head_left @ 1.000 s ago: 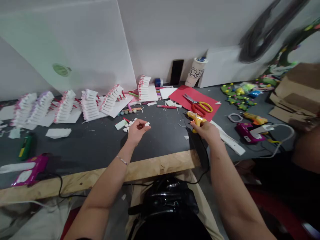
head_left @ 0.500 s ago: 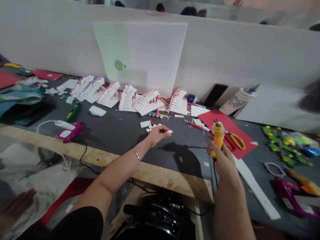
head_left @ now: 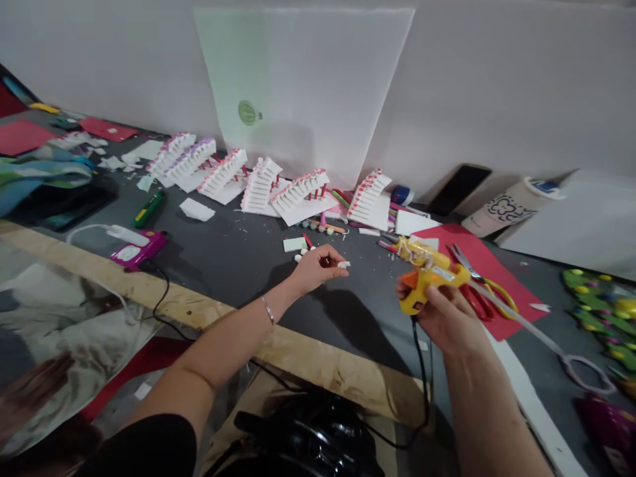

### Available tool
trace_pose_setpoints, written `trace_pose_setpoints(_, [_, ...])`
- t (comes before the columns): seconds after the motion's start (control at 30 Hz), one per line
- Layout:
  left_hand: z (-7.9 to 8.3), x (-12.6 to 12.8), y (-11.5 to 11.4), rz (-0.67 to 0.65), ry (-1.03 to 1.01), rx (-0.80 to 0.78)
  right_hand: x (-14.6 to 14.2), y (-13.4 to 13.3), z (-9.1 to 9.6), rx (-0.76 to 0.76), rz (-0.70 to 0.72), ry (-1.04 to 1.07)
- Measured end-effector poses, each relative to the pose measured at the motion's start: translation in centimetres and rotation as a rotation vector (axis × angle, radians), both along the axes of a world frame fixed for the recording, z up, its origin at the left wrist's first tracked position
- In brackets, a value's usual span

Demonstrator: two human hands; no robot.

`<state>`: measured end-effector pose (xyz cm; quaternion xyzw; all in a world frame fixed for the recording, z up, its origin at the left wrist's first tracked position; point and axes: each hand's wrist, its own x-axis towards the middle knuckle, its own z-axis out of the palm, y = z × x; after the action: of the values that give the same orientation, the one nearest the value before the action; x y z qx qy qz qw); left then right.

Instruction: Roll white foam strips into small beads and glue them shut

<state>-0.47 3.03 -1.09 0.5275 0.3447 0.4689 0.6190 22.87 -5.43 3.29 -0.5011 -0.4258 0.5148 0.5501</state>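
Observation:
My left hand [head_left: 318, 270] is closed in a pinch on a small white piece [head_left: 344, 264], held above the grey table. Under and behind that hand lie several small white discs [head_left: 299, 256] and a pale rectangular card [head_left: 295, 244]. My right hand [head_left: 447, 315] is wrapped round the handle of a yellow hot glue gun [head_left: 427, 271]. Its nozzle points left, toward my left hand but apart from it, and a clear glue stick [head_left: 517, 321] trails out of its back. A black cord hangs from the handle.
Small white stair models [head_left: 303, 192] with red and purple trim line the wall. Red-handled scissors [head_left: 477, 301] and yellow-handled ones lie on red paper [head_left: 497, 265]. Beyond stand a phone [head_left: 460, 189] and a cup [head_left: 507, 207]. A magenta power strip [head_left: 139, 248] sits left, near another person's hand [head_left: 40, 391].
The glue gun has turned from pointing away to pointing left, and its glue stick now shows. My left hand keeps its pinch on the white piece. The view has tilted downward.

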Motion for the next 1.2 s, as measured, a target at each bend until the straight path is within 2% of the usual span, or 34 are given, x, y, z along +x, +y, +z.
trace_pose_setpoints(0.1, [0.0, -0.1, 0.1, 0.028, 0.018, 0.019, -0.4, -0.1, -0.7, -0.025, 0.099, -0.069])
trace_pose_setpoints(0.23, [0.0, -0.5, 0.5, 0.061, -0.002, -0.019, -1.1, 0.0, -2.6, -0.140, 0.176, -0.160])
trace_pose_setpoints(0.33, [0.1, -0.7, 0.7, 0.076, -0.011, -0.043, -1.3, -0.3, -3.4, -0.135, 0.101, -0.162])
trace_pose_setpoints(0.43, [0.3, -0.6, 0.6, 0.061, -0.038, -0.040, -1.3, -0.8, -3.4, -0.071, 0.029, -0.151])
trace_pose_setpoints(0.6, [0.8, -0.3, 0.1, 0.019, -0.051, -0.027, -2.0, -1.2, -3.4, -0.073, 0.010, -0.414])
trace_pose_setpoints(0.77, [0.8, -0.2, -0.1, -0.007, -0.051, -0.014, -3.3, -1.0, -4.3, -0.034, -0.088, -0.412])
trace_pose_setpoints(0.97, [0.9, -0.1, -0.3, -0.014, -0.066, -0.026, -3.5, -1.4, -4.0, 0.025, -0.078, -0.578])
trace_pose_setpoints(1.2, [1.1, 0.1, -0.4, -0.037, -0.077, -0.041, -3.3, -1.5, -4.8, 0.084, -0.096, -0.673])
